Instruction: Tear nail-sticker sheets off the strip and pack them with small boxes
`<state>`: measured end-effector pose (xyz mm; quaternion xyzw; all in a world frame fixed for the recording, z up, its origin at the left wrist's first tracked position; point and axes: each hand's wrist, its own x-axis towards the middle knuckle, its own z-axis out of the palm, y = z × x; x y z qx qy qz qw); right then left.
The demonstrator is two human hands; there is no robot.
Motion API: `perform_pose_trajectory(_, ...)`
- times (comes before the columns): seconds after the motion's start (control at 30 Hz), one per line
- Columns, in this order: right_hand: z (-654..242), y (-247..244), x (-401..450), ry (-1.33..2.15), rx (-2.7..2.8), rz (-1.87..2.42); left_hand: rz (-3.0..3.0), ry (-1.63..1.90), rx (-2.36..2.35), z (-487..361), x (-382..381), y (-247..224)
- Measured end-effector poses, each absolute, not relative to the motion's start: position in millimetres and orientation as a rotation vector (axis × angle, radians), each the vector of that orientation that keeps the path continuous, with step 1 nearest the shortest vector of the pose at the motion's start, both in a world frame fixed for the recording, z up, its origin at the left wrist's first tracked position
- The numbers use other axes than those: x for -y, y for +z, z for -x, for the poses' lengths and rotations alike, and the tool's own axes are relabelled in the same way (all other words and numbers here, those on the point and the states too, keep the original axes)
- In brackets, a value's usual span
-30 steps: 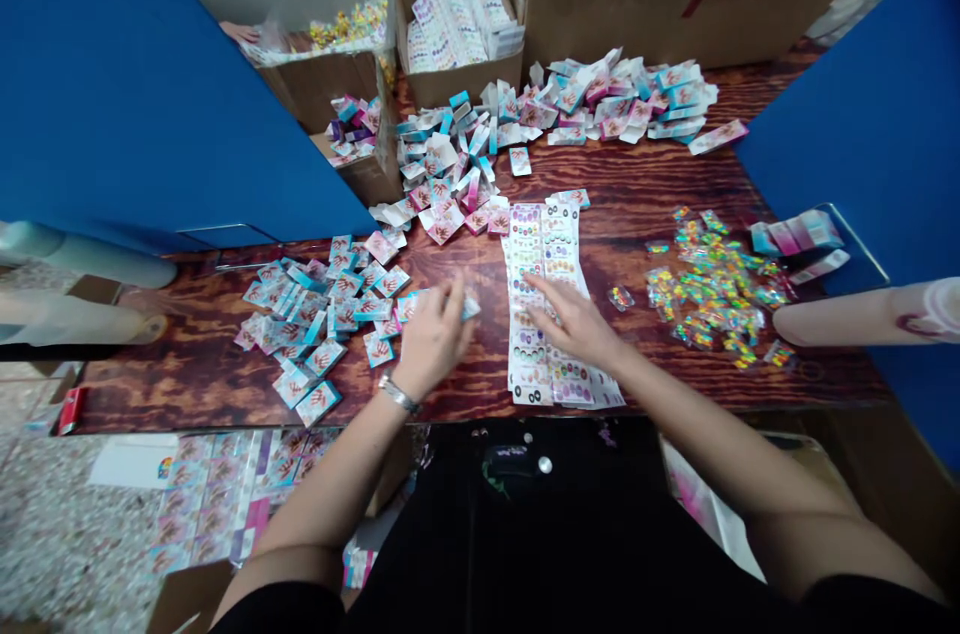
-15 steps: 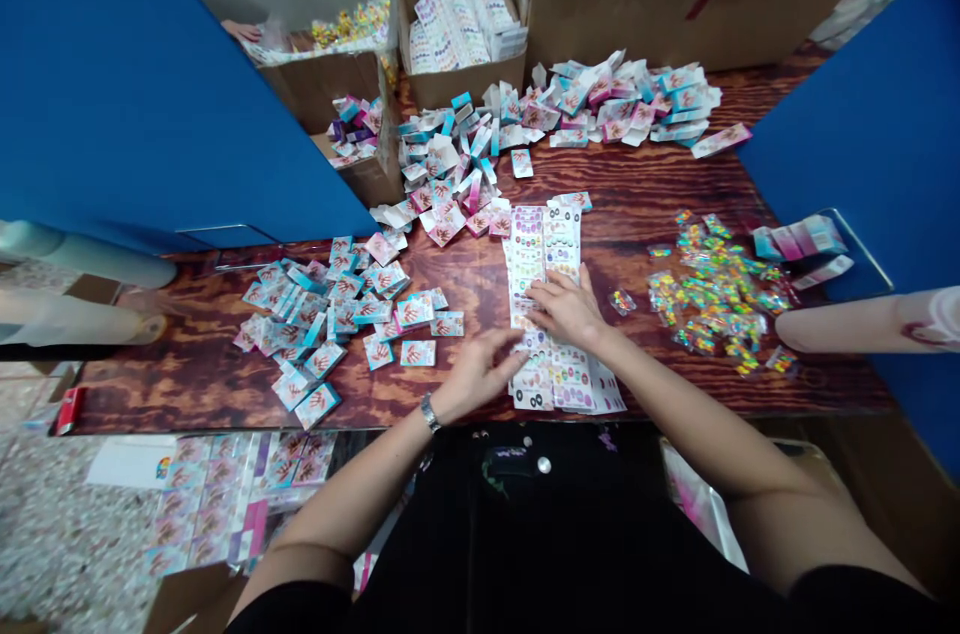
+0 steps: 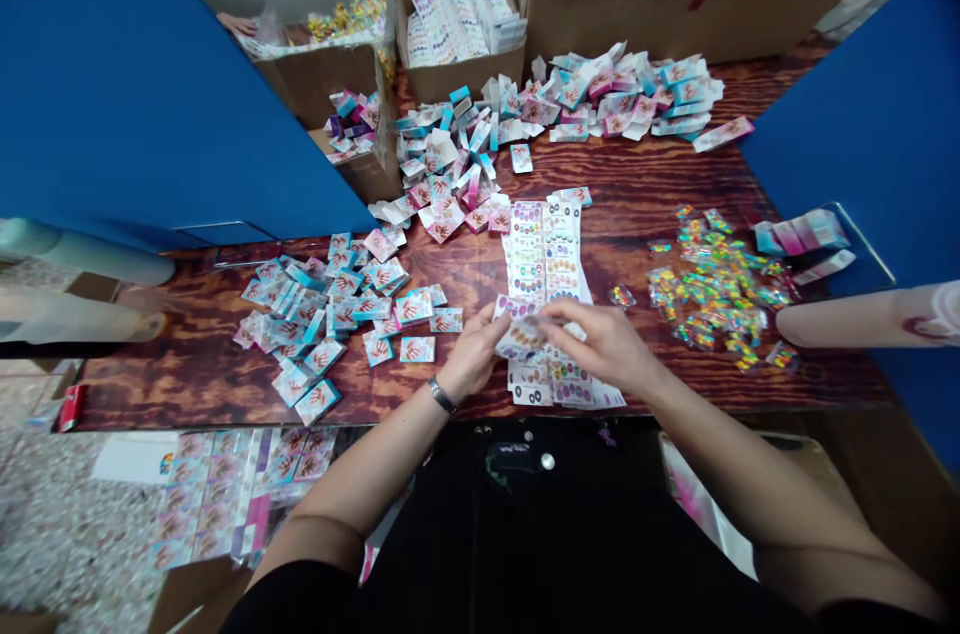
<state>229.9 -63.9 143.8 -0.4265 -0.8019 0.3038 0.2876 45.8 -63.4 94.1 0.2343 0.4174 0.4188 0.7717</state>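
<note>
The left hand [image 3: 472, 351] had its thumb and fingers pinching the near-left end of a loose printed sheet [image 3: 520, 339], probably to steady it while the other hand worked its opposite side. On the right hand [image 3: 604, 344], the forefinger and thumb were drawn close together at that side, the other fingers curled behind; blur hid whether they gripped it. The loose sheet looked bent or folded and was held over the lower half of the sheet stack [image 3: 562, 264], perhaps so that the stack served as a backing right under the fingers.

Left of the sheet stack lay a heap of small closed cartons [image 3: 300, 314], with a few apart on the side nearer to it, seemingly set within the left hand's reach. Right of the stack lay one small clear packet [image 3: 621, 295], and farther right a pile of bright packets [image 3: 712, 284], likely there to suit the right hand. Beyond the stack spread open-flapped cartons [image 3: 615, 104], and behind them, to its far left, a cardboard box [image 3: 465, 82] kept more printed strips upright, presumably for easy picking.
</note>
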Motion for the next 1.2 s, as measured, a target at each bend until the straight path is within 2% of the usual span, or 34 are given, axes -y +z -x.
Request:
perform_pose_trajectory(0.1,-227.2,135.9,50.5,0.520,1.978,1.318,-0.652,0.858,-0.908,-42.6,68.4,97.4)
perform_pose_trajectory(0.27,-222.8,128.9,48.3,0.141,1.995,1.272,-0.930,0.845,-0.943,-41.3,71.8,101.0)
perform_pose_trajectory(0.4,-214.7,127.1,68.0,-0.231,2.279,1.060,-0.681,0.951,-0.925,-46.2,68.8,104.4)
perform_pose_trajectory(0.53,-210.0,116.1,80.1,-0.352,2.401,0.999,-0.481,0.923,-0.750,-45.8,67.7,114.2)
perform_pose_trajectory(0.63,-214.7,108.5,76.7,-0.222,2.353,0.987,-0.528,0.896,-0.685,-43.2,69.3,117.9)
perform_pose_trajectory(0.77,-219.3,108.3,68.5,0.385,2.198,1.088,-0.866,0.870,-0.809,-39.3,70.3,109.9)
perform_pose_trajectory(0.83,-216.6,109.2,68.8,0.569,2.077,1.196,-1.145,0.859,-0.929,-38.0,69.4,104.0)
perform_pose_trajectory(1.0,-212.0,103.9,78.8,0.550,1.965,1.281,-1.665,0.755,-1.194,-40.6,68.7,96.9)
perform_pose_trajectory(1.1,-235.0,97.6,82.1,0.645,1.929,1.330,-1.677,0.690,-1.162,-43.2,70.9,95.6)
perform_pose_trajectory(1.2,-280.1,85.4,77.9,0.632,1.749,1.615,-1.558,0.710,-1.086,-42.8,71.3,91.0)
